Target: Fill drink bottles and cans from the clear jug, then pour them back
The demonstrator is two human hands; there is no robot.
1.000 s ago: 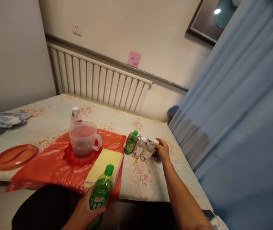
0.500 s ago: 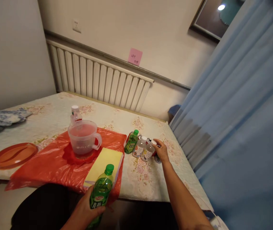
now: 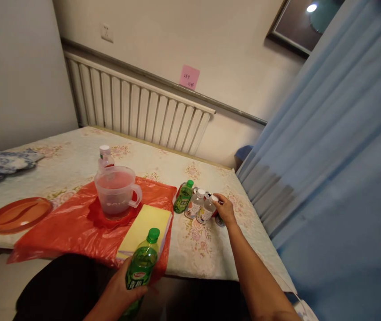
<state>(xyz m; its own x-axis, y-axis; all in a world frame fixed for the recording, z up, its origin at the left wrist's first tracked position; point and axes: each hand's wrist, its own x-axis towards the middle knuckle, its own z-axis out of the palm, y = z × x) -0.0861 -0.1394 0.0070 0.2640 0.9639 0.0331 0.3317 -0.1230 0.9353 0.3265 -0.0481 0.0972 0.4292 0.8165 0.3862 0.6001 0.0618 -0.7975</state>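
Low in the front, my left hand (image 3: 122, 285) is wrapped round a green drink bottle (image 3: 142, 263) with a green cap, tilted slightly. My right hand (image 3: 225, 209) reaches to the row of drinks at the right of the bed. Its fingers close at the white cap of a clear bottle (image 3: 205, 213) with a printed label. Beside that stand a second clear bottle (image 3: 193, 207) and a smaller-looking green bottle (image 3: 183, 199). Partly hidden behind them and under my right hand are some cans (image 3: 220, 221).
A clear plastic jug (image 3: 115, 196) stands on a red plastic bag (image 3: 66, 227), near a yellow notebook or pad (image 3: 147, 227). Behind the jug is a white-capped bottle (image 3: 105, 156). An orange-red lid (image 3: 19, 216) lies left; a blue curtain (image 3: 327, 147) hangs right.
Almost nothing differs. Both hands keep their places, and the view has shifted very slightly.
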